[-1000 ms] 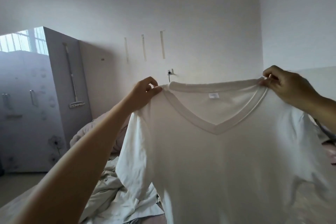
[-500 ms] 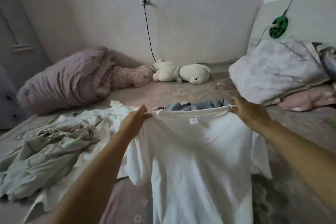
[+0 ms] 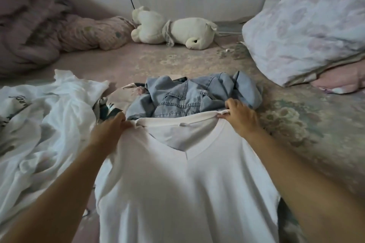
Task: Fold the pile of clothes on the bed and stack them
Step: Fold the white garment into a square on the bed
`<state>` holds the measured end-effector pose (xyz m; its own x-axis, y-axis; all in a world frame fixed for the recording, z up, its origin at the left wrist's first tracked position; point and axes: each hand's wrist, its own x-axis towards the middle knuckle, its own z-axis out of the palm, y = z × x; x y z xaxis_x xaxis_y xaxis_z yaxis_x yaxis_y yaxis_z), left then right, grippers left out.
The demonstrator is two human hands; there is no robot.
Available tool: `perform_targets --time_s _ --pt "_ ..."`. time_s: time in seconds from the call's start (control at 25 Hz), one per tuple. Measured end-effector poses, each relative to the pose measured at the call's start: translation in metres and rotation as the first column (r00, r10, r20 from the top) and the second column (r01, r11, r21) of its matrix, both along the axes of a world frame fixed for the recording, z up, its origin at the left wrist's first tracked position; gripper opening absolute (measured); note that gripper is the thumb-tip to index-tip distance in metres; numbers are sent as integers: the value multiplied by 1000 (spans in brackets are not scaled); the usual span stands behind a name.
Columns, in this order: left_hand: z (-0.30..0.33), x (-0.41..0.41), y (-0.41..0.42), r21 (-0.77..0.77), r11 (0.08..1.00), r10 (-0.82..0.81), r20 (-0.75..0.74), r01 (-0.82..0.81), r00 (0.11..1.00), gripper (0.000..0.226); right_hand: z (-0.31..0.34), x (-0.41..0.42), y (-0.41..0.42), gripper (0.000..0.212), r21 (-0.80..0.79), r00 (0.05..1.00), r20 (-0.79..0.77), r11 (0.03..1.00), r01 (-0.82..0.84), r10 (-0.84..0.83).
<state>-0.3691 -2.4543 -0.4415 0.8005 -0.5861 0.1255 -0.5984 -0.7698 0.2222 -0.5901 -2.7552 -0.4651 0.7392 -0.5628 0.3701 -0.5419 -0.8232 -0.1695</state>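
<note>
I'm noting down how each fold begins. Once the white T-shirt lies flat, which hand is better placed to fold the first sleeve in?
Probably the left hand. Its side of the T-shirt crowds the white clothes, so that sleeve needs clearing. The right hand can keep its grip on the collar.

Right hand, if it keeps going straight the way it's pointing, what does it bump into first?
Most likely the denim jacket. The right hand pinches the white T-shirt at the shoulder, fingers aimed away, and the jacket lies bunched just beyond them, though depth is hard to judge.

White T-shirt (image 3: 187,183) seemingly over bed (image 3: 296,124)
</note>
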Motion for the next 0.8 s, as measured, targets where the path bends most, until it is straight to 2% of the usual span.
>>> perform_targets --time_s 0.12,0.2,0.28,0.32,0.36,0.44,0.48,0.52,0.6,0.68,0.76,0.8 --pt "-17 -6 3 36 999 -38 67 36 997 38 -17 -6 -5 54 11 987 107 993 -121 119" --pt "-13 -10 7 -40 999 -15 154 22 988 38 -13 -13 -7 64 -50 979 120 986 -161 166" --pt "-10 -21 8 -139 982 -66 386 129 920 43 -7 -19 9 70 -220 982 118 968 -117 146" --pt "-11 -37 6 -143 963 -145 432 226 890 49 -7 -22 25 66 -276 977 144 955 -111 155" --pt "-18 -61 2 -106 940 -261 395 326 881 57 -12 -28 46 63 -277 973 140 950 -142 186" --pt "-45 -108 -8 6 910 -404 239 415 883 69 -29 -39 85 69 -67 976 -37 974 -217 215" --pt "-59 -123 -10 51 907 -420 185 419 888 72 -36 -44 96 68 81 960 -198 980 -184 197" --pt "-75 -129 -11 101 907 -420 160 409 893 73 -43 -47 100 64 153 933 -326 982 -107 153" --pt "-81 -128 -12 179 910 -401 160 374 902 70 -49 -44 95 60 154 914 -395 987 -35 94" --pt "-69 -129 -11 212 918 -373 172 336 912 70 -39 -52 99 59 129 932 -325 984 -125 161" --pt "-58 -148 -1 197 925 -366 219 326 905 68 -26 -74 100 53 15 980 -44 981 -195 195" --pt "-56 -168 7 166 919 -388 227 357 893 67 -24 -95 90 46 -16 989 101 994 -106 107"
